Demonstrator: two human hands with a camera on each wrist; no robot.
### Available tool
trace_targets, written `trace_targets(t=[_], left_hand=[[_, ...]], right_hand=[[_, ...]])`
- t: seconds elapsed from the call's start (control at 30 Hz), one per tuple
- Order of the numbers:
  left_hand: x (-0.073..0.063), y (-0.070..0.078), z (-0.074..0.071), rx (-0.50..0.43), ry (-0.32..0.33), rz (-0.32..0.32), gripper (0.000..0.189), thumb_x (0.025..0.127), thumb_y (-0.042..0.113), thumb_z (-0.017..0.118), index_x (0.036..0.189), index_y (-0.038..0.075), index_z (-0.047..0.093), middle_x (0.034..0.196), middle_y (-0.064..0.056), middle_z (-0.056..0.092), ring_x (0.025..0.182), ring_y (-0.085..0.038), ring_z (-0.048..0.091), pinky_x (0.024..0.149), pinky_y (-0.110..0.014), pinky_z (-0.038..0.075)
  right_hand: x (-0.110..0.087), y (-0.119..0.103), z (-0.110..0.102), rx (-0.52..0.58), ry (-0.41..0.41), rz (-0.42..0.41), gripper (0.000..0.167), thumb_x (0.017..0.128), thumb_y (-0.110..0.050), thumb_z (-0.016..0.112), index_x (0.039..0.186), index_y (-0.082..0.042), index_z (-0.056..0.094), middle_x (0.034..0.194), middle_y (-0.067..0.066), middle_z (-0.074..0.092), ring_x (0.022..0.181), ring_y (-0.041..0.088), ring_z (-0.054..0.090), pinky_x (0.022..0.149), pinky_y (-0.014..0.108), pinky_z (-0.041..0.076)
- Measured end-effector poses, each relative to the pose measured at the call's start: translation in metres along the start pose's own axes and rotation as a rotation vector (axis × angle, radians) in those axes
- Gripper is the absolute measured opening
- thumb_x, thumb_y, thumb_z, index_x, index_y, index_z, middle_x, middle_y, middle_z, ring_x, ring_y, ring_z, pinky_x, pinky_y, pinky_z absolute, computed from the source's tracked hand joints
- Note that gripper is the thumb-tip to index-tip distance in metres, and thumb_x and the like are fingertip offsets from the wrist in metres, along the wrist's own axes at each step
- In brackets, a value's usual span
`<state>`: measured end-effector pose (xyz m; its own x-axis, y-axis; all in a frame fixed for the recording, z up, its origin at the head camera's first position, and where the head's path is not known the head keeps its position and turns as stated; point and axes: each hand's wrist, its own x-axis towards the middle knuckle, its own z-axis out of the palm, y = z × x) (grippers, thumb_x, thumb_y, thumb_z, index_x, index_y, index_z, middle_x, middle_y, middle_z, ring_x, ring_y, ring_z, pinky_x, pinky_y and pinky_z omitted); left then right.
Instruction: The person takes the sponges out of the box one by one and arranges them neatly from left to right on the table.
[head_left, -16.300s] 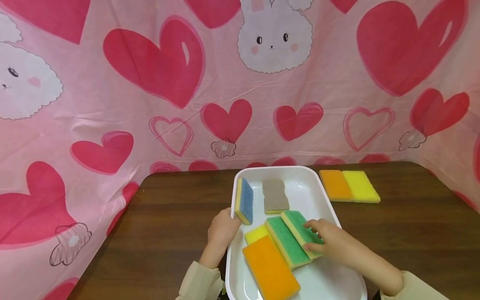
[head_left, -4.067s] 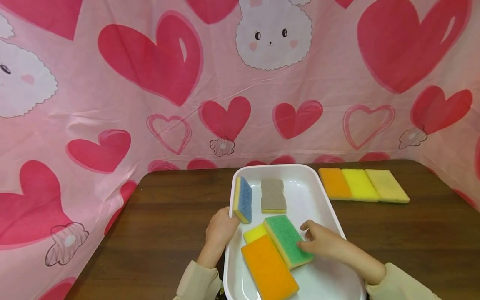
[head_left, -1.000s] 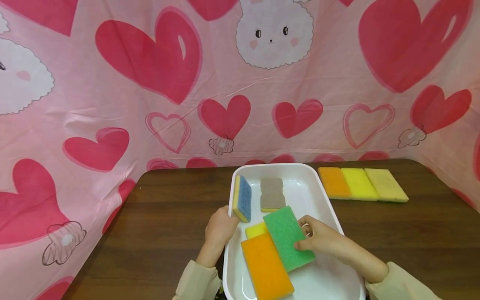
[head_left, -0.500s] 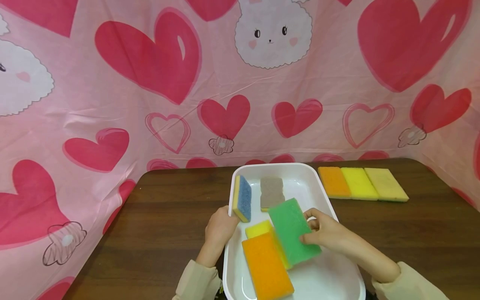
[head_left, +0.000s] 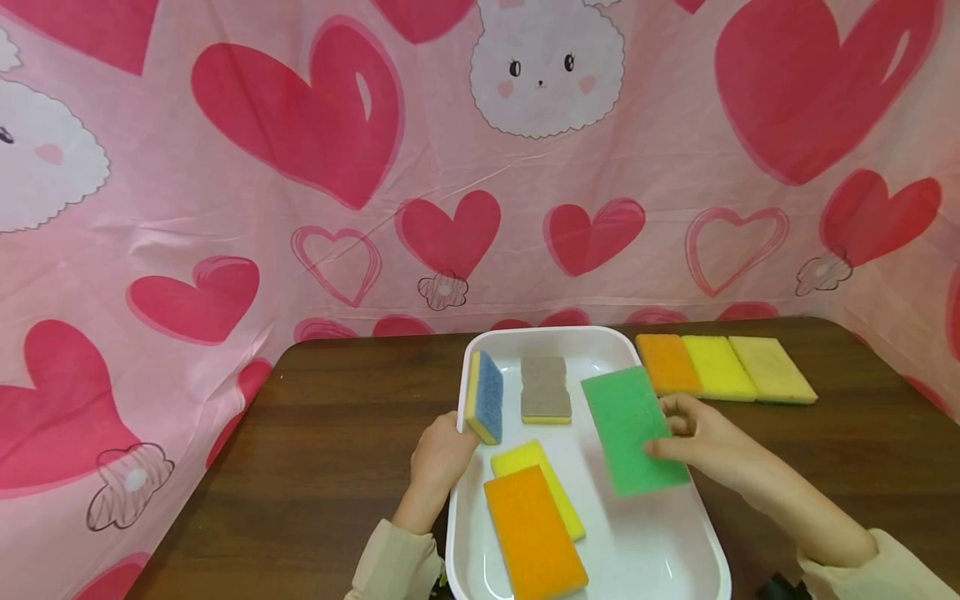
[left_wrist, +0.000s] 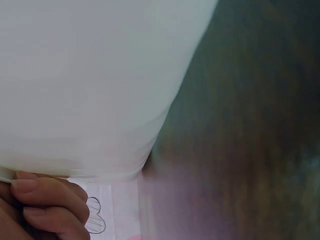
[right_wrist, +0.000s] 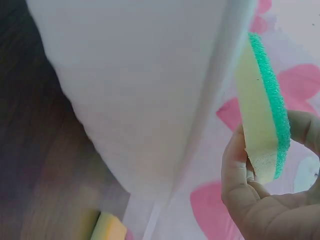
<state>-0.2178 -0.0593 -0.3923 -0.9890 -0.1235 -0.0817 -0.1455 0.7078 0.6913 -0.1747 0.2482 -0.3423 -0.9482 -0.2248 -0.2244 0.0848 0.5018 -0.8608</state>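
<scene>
You're pinching the green sponge [head_left: 633, 437] in your right hand [head_left: 705, 437], raised over the right side of the white tray [head_left: 637, 550]; only the right wrist view shows its pale foam layer [right_wrist: 256, 107]. Your left hand [head_left: 442, 454] grips the tray's edge, fingers [left_wrist: 52, 196] curled, as far as that blurred wrist view tells.

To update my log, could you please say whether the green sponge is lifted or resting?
Lifted: the right hand grips the green sponge above the white tray, off its floor.

Green-faced, pale-yellow-backed sponge [head_left: 630, 429], tilted, aloft over the white tray [head_left: 637, 554].
</scene>
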Motion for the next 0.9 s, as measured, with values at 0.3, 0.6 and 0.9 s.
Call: trace_targets(t=[0.3, 0.6, 0.9], left_hand=[[-0.001, 0.0, -0.001, 0.002, 0.002, -0.002, 0.023, 0.083, 0.024, 0.056, 0.096, 0.008, 0.067, 0.085, -0.009, 0.067, 0.067, -0.02, 0.059, 0.058, -0.034, 0.044], [0.0, 0.001, 0.0, 0.003, 0.003, -0.003, 0.025, 0.082, 0.025, 0.057, 0.098, 0.008, 0.067, 0.087, -0.009, 0.068, 0.068, -0.02, 0.059, 0.059, -0.034, 0.044], [-0.001, 0.001, 0.0, 0.004, 0.006, -0.007, 0.024, 0.081, 0.024, 0.058, 0.097, 0.009, 0.067, 0.086, -0.009, 0.068, 0.066, -0.019, 0.059, 0.058, -0.033, 0.042]], right_hand=[[-0.004, 0.007, -0.023, -0.085, 0.084, 0.05, 0.066, 0.092, -0.028, 0.057, 0.137, 0.011, 0.028, 0.12, 0.025, 0.06, 0.089, 0.012, 0.062, 0.081, 0.035, 0.051], [-0.008, 0.018, -0.04, -0.139, 0.151, 0.074, 0.068, 0.094, -0.03, 0.054, 0.139, 0.013, 0.026, 0.128, 0.034, 0.053, 0.087, 0.004, 0.06, 0.079, 0.032, 0.048], [-0.011, 0.036, -0.056, -0.207, 0.208, 0.106, 0.076, 0.095, -0.037, 0.051, 0.14, 0.018, 0.023, 0.134, 0.041, 0.041, 0.113, 0.038, 0.053, 0.085, 0.046, 0.046]])
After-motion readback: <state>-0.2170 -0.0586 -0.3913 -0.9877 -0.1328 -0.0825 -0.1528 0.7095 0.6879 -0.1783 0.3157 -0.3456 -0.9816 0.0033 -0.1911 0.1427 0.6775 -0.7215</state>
